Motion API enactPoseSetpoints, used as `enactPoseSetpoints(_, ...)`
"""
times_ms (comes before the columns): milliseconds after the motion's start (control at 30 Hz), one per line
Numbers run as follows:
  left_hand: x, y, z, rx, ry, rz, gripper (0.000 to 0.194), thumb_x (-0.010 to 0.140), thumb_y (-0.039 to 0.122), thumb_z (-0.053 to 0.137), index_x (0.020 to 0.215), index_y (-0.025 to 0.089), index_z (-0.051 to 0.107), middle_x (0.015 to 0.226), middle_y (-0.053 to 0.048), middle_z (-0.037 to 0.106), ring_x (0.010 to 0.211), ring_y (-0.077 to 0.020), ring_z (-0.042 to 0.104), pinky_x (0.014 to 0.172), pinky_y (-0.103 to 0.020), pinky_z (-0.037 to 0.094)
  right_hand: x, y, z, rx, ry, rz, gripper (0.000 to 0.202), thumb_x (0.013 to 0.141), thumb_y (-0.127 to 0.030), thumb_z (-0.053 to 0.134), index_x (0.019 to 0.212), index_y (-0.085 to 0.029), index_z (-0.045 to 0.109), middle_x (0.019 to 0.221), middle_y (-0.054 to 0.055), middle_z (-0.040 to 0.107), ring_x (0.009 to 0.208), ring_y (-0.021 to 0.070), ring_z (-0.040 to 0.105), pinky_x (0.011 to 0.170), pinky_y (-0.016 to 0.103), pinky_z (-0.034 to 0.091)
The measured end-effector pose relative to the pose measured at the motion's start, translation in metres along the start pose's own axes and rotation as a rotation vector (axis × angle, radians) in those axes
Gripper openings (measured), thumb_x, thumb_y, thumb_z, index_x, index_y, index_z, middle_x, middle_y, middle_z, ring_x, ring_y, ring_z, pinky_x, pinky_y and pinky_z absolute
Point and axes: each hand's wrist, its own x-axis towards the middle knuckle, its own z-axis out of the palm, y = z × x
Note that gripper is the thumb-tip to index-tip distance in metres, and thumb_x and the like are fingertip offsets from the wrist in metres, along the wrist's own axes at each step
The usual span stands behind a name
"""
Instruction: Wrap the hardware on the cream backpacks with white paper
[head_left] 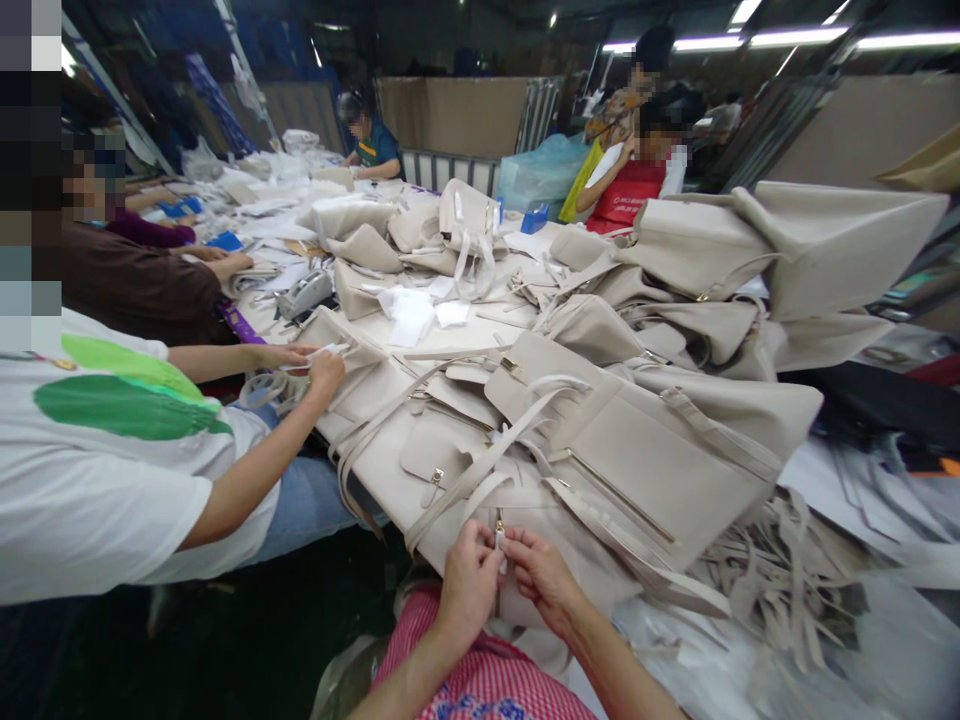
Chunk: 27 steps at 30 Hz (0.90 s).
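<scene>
Both my hands meet at the near edge of the table over a beige bag (577, 545). A small pale zipper pull (501, 540) hangs from a gold-coloured zipper end on that bag. Its lower part sits between my fingertips. My left hand (471, 578) is closed in a pinch on the pull's left side. From the right, the thumb and forefinger of my right hand (546, 580) pinch the same pull. Just beyond lies a flap with a gold clasp (437, 477), and long beige straps (487, 455) cross the bag.
Beige bags (667, 450) are heaped to the right and ahead. Loose straps (780, 570) and clear plastic (675, 650) lie at right. On my left, a co-worker in a white shirt (135, 470) handles a bag. A tape dispenser (304, 295) and white paper (409, 315) lie farther off.
</scene>
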Motion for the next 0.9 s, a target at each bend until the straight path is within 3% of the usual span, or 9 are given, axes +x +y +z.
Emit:
enactPoseSetpoints(133,-0.001,-0.002,-0.008,0.006,-0.078,-0.094,0.02,0.079,0.02,0.051,0.099,0.021,0.052,0.055,0.005,0.064,0.046,-0.0158,0.063,0.043,-0.021,0.046,0.002,0.0,-0.002,-0.024,0.0,0.008,0.042,0.05,-0.039,0.084,0.075,-0.017,0.058,0.051,-0.009,0.053,0.033,-0.0018,0.017,0.036,0.016,0.004)
enactPoseSetpoints(267,0.003,-0.01,-0.015,0.0,-0.067,-0.181,0.017,0.074,0.017,0.05,0.09,0.02,0.05,0.06,0.002,0.065,0.047,-0.0158,0.064,0.041,-0.022,0.048,0.002,-0.002,-0.003,-0.058,-0.021,0.023,0.042,0.051,-0.042,0.083,0.075,-0.016,0.06,0.043,-0.014,0.04,0.033,-0.0008,0.014,0.036,0.017,0.004)
enactPoseSetpoints(400,0.009,-0.014,-0.014,0.017,-0.058,-0.179,0.008,0.078,0.027,0.051,0.076,0.02,0.051,0.062,0.001,0.061,0.047,-0.0147,0.063,0.039,-0.022,0.046,0.001,-0.004,-0.003,-0.093,-0.032,0.024,0.043,0.052,-0.044,0.081,0.078,-0.016,0.061,0.042,-0.015,0.036,0.034,0.0001,0.014,0.037,0.018,0.005)
enactPoseSetpoints(600,0.013,-0.012,-0.009,0.172,0.016,-0.059,0.022,0.082,0.028,0.049,0.061,0.022,0.047,0.051,0.004,0.05,0.04,-0.0121,0.048,0.04,-0.022,0.039,-0.002,-0.003,0.002,-0.155,0.03,-0.016,0.037,0.054,-0.042,0.076,0.076,-0.018,0.058,0.042,-0.014,0.037,0.034,0.0016,0.017,0.038,0.019,0.007)
enactPoseSetpoints(733,0.008,-0.004,-0.012,0.345,0.082,0.142,0.022,0.08,0.019,0.052,0.06,0.022,0.047,0.059,0.0,0.051,0.062,-0.0186,0.056,0.064,-0.029,0.045,0.0,-0.001,0.008,-0.205,0.129,-0.067,0.025,0.057,-0.035,0.071,0.071,-0.02,0.056,0.041,-0.013,0.039,0.035,0.0042,0.024,0.038,0.02,0.012)
enactPoseSetpoints(900,-0.001,0.002,-0.012,0.473,-0.011,0.317,0.016,0.08,0.014,0.05,0.067,0.022,0.055,0.076,-0.008,0.059,0.082,-0.0271,0.06,0.082,-0.038,0.045,0.003,0.002,0.014,-0.222,0.229,-0.146,0.017,0.054,-0.022,0.068,0.066,-0.02,0.056,0.044,-0.01,0.046,0.043,0.0068,0.036,0.042,0.021,0.023)
